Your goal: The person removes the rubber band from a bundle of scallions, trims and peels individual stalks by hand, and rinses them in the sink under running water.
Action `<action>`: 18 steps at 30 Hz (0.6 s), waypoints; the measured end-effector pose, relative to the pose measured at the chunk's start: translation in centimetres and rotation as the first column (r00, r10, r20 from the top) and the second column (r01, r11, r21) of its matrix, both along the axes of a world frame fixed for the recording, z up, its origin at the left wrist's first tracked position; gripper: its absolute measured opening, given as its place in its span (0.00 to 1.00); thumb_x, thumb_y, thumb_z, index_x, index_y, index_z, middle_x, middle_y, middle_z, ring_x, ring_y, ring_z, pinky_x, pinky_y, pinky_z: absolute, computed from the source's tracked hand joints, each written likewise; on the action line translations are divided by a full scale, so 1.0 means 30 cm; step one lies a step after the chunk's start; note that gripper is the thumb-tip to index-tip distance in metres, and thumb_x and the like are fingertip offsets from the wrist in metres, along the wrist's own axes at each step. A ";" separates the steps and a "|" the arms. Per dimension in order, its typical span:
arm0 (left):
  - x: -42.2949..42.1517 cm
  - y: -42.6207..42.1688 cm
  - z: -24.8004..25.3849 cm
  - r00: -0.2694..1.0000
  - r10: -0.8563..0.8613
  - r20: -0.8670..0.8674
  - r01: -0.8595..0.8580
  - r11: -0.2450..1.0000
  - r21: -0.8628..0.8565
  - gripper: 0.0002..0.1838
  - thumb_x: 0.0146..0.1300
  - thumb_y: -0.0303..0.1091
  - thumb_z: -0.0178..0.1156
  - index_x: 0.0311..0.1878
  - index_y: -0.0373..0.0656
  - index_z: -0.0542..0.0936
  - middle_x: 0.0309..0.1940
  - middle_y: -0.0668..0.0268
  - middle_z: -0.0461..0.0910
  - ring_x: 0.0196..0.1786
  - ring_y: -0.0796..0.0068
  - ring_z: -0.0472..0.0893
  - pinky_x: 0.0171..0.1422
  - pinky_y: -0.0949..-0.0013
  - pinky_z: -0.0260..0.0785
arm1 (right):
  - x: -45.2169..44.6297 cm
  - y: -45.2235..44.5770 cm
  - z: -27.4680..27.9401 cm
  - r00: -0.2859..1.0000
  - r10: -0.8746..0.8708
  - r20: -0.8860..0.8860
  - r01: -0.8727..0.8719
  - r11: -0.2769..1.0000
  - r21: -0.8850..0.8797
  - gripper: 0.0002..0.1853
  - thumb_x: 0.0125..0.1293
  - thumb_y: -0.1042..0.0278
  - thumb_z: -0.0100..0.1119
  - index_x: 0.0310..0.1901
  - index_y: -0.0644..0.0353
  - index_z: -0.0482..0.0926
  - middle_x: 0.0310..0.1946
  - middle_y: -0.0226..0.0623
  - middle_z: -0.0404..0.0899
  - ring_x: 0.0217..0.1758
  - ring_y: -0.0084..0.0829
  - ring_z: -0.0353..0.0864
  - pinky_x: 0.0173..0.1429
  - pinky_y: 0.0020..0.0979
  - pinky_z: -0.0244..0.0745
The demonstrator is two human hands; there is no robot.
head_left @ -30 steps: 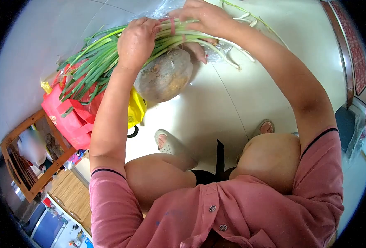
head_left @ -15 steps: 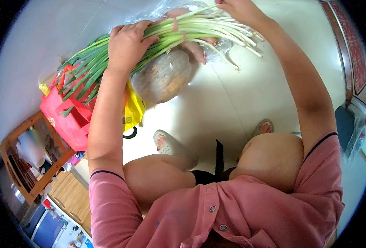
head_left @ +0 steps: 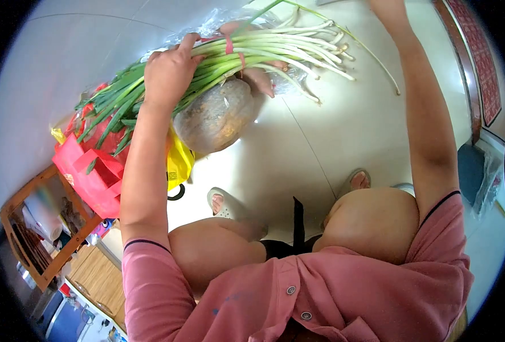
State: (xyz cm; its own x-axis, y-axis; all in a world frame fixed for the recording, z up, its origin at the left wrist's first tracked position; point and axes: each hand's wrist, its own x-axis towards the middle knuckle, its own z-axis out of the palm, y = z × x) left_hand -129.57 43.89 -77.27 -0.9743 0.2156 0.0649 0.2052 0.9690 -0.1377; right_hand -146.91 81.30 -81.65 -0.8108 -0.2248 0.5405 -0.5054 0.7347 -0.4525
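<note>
A long bunch of green onions (head_left: 275, 48), tied with pink bands, lies across other goods on the floor, white ends to the right. My left hand (head_left: 170, 74) is wrapped over its green part. Under the bunch is a big roundish greyish-tan lump (head_left: 215, 117), apparently in clear plastic; its kind is unclear. Pinkish-brown root-like pieces (head_left: 258, 81) show beside it. A single loose green onion stalk (head_left: 372, 54) curves away at the right. Near the top edge is my right hand (head_left: 388, 7), its fingers cut off by the frame, so what they hold is hidden.
A red bag (head_left: 90, 174) and a yellow bag (head_left: 178, 162) stand at the left. Crumpled clear plastic (head_left: 207, 23) lies behind the bunch. A wooden frame-like piece (head_left: 50, 228) is at lower left. My slippered feet (head_left: 221, 202) rest on the tiled floor (head_left: 298, 142).
My right hand has moved up and right, away from the white ends, mostly out of view. A loose stalk now shows apart from the bunch. My left hand stays on the bunch.
</note>
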 end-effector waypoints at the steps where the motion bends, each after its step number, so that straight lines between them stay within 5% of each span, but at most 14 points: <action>1: 0.004 0.002 0.005 1.000 -0.001 0.013 0.001 1.000 0.009 0.11 0.57 0.41 0.63 0.41 0.49 0.79 0.30 0.66 0.84 0.33 0.61 0.82 0.48 0.62 0.72 | -0.029 0.049 -0.041 0.993 -0.116 -0.012 0.116 0.993 -0.035 0.10 0.67 0.67 0.50 0.39 0.63 0.78 0.38 0.51 0.79 0.45 0.51 0.78 0.50 0.41 0.72; 2: 0.006 -0.004 -0.001 1.000 -0.018 0.005 0.018 0.998 0.065 0.11 0.57 0.41 0.63 0.41 0.49 0.79 0.33 0.67 0.83 0.35 0.61 0.82 0.49 0.62 0.72 | -0.065 0.104 -0.083 0.973 -0.230 -0.019 0.228 0.971 -0.071 0.10 0.67 0.67 0.50 0.38 0.63 0.78 0.36 0.52 0.80 0.44 0.51 0.78 0.48 0.42 0.72; 3: 0.008 -0.014 -0.009 0.999 -0.035 -0.004 0.035 0.992 0.121 0.11 0.56 0.41 0.64 0.41 0.49 0.79 0.36 0.68 0.83 0.37 0.62 0.82 0.50 0.61 0.71 | -0.114 0.168 -0.129 0.887 -0.414 0.207 0.394 0.910 0.129 0.10 0.66 0.64 0.52 0.34 0.61 0.79 0.32 0.49 0.81 0.38 0.48 0.81 0.43 0.45 0.73; 5: 0.001 -0.029 -0.018 0.995 -0.087 -0.057 0.094 0.987 0.134 0.11 0.57 0.39 0.63 0.41 0.48 0.79 0.42 0.69 0.82 0.42 0.63 0.81 0.52 0.60 0.71 | -0.163 0.253 -0.278 0.569 -0.372 0.733 0.544 0.839 0.003 0.11 0.66 0.61 0.54 0.32 0.58 0.79 0.30 0.47 0.82 0.34 0.44 0.81 0.39 0.45 0.73; 6: -0.005 -0.029 -0.023 0.988 -0.125 -0.096 0.134 0.987 0.092 0.10 0.58 0.38 0.62 0.41 0.47 0.80 0.44 0.69 0.82 0.45 0.64 0.81 0.53 0.60 0.70 | -0.160 0.260 -0.323 0.337 -0.256 0.906 0.627 0.779 -0.014 0.11 0.65 0.59 0.55 0.30 0.56 0.79 0.29 0.45 0.83 0.32 0.42 0.82 0.36 0.46 0.73; 8: -0.007 -0.027 -0.022 0.984 -0.148 -0.096 0.156 0.985 0.073 0.09 0.59 0.36 0.61 0.41 0.46 0.81 0.48 0.69 0.80 0.50 0.64 0.79 0.56 0.59 0.69 | -0.040 0.140 -0.274 0.280 0.141 0.950 0.533 0.800 -0.276 0.13 0.63 0.54 0.57 0.30 0.54 0.80 0.29 0.44 0.83 0.30 0.42 0.82 0.34 0.47 0.72; 10: -0.015 -0.023 -0.009 0.992 -0.123 -0.018 0.125 0.985 0.118 0.08 0.59 0.35 0.61 0.40 0.45 0.81 0.49 0.70 0.79 0.53 0.65 0.78 0.58 0.59 0.67 | 0.065 0.016 -0.188 0.054 0.677 0.734 0.267 0.698 -0.664 0.11 0.61 0.64 0.62 0.42 0.60 0.78 0.39 0.29 0.80 0.31 0.16 0.75 0.29 0.22 0.71; 12: -0.018 -0.011 0.008 0.990 -0.134 -0.036 0.137 0.981 0.134 0.07 0.56 0.34 0.61 0.37 0.44 0.82 0.49 0.69 0.79 0.53 0.66 0.77 0.58 0.59 0.68 | 0.221 -0.225 -0.054 0.268 0.486 0.832 0.026 0.859 -0.511 0.11 0.60 0.65 0.64 0.40 0.60 0.78 0.30 0.27 0.76 0.31 0.17 0.75 0.28 0.22 0.69; 14: -0.015 0.005 0.025 0.991 -0.130 -0.024 0.132 0.980 0.148 0.07 0.55 0.34 0.61 0.35 0.42 0.83 0.49 0.67 0.79 0.54 0.65 0.77 0.58 0.58 0.67 | 0.281 -0.357 -0.058 0.393 0.583 0.711 -0.284 0.812 -0.510 0.12 0.60 0.64 0.64 0.40 0.61 0.77 0.28 0.26 0.74 0.30 0.16 0.74 0.30 0.23 0.69; 16: -0.008 0.021 0.038 0.994 -0.111 0.021 0.106 0.982 0.158 0.08 0.55 0.34 0.61 0.33 0.41 0.82 0.52 0.63 0.78 0.56 0.62 0.76 0.60 0.56 0.67 | 0.336 -0.440 -0.007 0.359 0.490 0.795 -0.369 0.856 -0.361 0.14 0.58 0.61 0.65 0.41 0.60 0.77 0.28 0.31 0.76 0.32 0.25 0.78 0.35 0.29 0.73; 18: -0.011 0.017 0.038 0.985 -0.065 0.160 0.023 0.967 0.253 0.08 0.55 0.34 0.59 0.33 0.39 0.82 0.54 0.60 0.77 0.58 0.59 0.75 0.61 0.55 0.66 | 0.372 -0.482 -0.067 0.637 0.553 0.537 -0.540 0.817 -0.201 0.15 0.57 0.61 0.66 0.43 0.58 0.77 0.32 0.35 0.77 0.35 0.34 0.80 0.37 0.34 0.74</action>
